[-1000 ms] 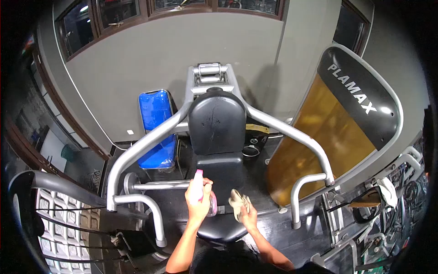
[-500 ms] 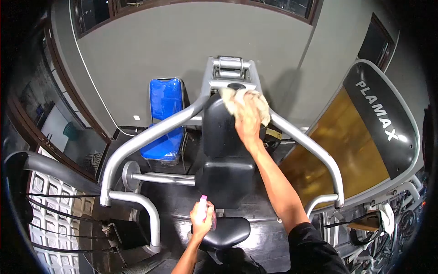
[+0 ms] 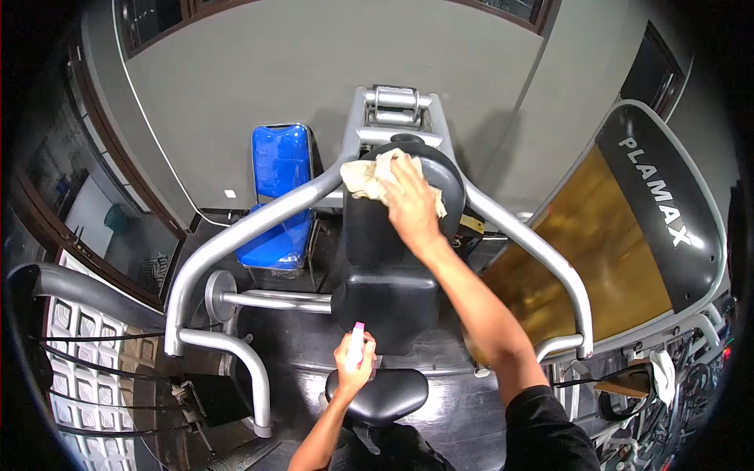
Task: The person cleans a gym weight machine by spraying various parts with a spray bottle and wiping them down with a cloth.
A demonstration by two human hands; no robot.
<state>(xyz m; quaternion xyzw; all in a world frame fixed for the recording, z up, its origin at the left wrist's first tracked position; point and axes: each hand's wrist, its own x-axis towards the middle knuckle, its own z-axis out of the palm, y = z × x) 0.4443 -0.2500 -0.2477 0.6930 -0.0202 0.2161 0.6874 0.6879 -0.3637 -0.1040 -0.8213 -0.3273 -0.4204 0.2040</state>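
My right hand [image 3: 411, 202] presses a crumpled cream cloth [image 3: 367, 177] against the upper part of a black padded backrest [image 3: 375, 239]. The fingers lie over the cloth, which spreads out to their left. My left hand [image 3: 353, 365] is wrapped around a spray bottle with a pink and white top [image 3: 358, 339], held upright above the small black front pad [image 3: 393, 395]. Most of the bottle's body is hidden by the hand. Below the backrest is the black seat [image 3: 389, 310] of the same exercise machine.
Grey curved bars [image 3: 255, 217] of the machine reach out on both sides. A blue chair [image 3: 281, 169] stands behind, by the grey wall [image 3: 314, 71]. At right is a large panel marked PLAMAX [image 3: 601, 235]; cables [image 3: 110, 377] run across the lower left.
My right hand and the cloth have moved left across the top of the backrest. The left hand with the spray bottle has shifted slightly up and stays near the front pad.
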